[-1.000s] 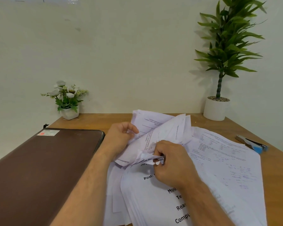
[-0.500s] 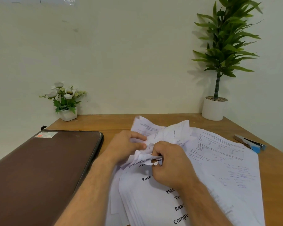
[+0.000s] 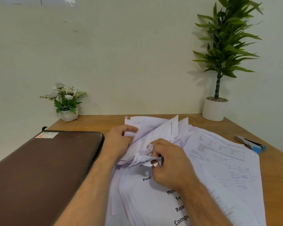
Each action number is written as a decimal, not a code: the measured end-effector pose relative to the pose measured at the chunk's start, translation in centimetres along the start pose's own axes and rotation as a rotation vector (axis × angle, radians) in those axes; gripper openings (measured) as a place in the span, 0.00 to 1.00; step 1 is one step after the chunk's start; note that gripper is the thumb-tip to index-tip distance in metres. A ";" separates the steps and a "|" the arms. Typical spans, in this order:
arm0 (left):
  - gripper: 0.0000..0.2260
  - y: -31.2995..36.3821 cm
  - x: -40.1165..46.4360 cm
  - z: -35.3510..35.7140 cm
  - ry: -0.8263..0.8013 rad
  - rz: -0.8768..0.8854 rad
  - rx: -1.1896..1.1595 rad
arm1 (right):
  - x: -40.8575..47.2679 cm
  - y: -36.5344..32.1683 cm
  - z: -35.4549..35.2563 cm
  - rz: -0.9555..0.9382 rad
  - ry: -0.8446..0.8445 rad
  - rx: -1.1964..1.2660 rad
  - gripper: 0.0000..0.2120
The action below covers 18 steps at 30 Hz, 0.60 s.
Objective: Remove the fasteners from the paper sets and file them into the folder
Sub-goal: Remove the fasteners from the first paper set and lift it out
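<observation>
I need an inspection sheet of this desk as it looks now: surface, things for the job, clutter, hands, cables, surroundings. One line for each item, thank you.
Surface: wooden desk, bare along the far edge.
Job's things: paper sets spread at centre and right, corner pages folded back; brown folder closed, on the left, beside the papers.
Clutter: blue and grey stapler at the right edge, apart from the papers.
Hands: left hand holds the folded-back pages; right hand pinches the crumpled corner; fastener not visible.
Cables: nothing seen.
Surroundings: flower pot far left, tall plant in a white pot far right, plain wall behind.
</observation>
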<state>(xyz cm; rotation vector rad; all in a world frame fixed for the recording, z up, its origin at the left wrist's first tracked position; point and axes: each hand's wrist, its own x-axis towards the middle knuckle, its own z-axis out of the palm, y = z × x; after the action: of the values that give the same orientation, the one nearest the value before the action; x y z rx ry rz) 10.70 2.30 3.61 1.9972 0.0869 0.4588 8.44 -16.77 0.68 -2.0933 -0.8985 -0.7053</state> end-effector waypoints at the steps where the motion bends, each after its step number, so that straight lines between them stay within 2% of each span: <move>1: 0.11 -0.1 -0.1 0.2 -0.075 -0.023 -0.017 | 0.0 0.1 0.1 0.011 -0.006 -0.004 0.07; 4: 0.10 0.1 -0.4 0.7 -0.247 -0.043 0.040 | 0.1 -0.1 0.2 0.002 0.003 0.012 0.08; 6: 0.07 0.3 -0.3 0.9 -0.201 -0.026 0.026 | 0.2 -0.5 0.0 -0.002 0.036 0.005 0.11; 7: 0.03 0.5 -0.1 0.7 -0.130 -0.011 0.007 | 0.3 -0.7 -0.2 0.002 0.057 -0.015 0.10; 8: 0.03 0.5 0.0 0.5 -0.021 0.030 0.026 | 0.3 -0.8 -0.3 0.003 0.084 -0.039 0.08; 11: 0.11 0.4 -0.1 -0.3 0.428 0.294 0.089 | 0.4 -0.8 -0.5 0.020 0.128 -0.072 0.10; 13: 0.15 1.0 -0.6 -1.0 0.631 0.435 0.002 | 0.4 -0.8 -0.4 0.048 0.112 -0.089 0.10; 15: 0.18 1.2 -1.0 -1.2 0.568 0.522 -0.067 | 0.3 -0.7 -0.1 0.074 0.107 -0.099 0.05; 17: 0.20 1.5 -1.5 -0.9 0.343 0.519 -0.120 | 0.2 -0.4 0.0 0.102 0.114 -0.108 0.03; 18: 0.23 2.0 -2.0 -1.0 0.213 0.462 -0.170 | 0.2 -0.4 0.0 0.112 0.116 -0.106 0.03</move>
<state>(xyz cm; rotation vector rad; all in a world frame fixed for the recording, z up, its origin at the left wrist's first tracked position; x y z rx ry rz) 8.24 1.71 5.20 1.7898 -0.2786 0.9423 8.27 -16.54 1.00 -2.1526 -0.6879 -0.8218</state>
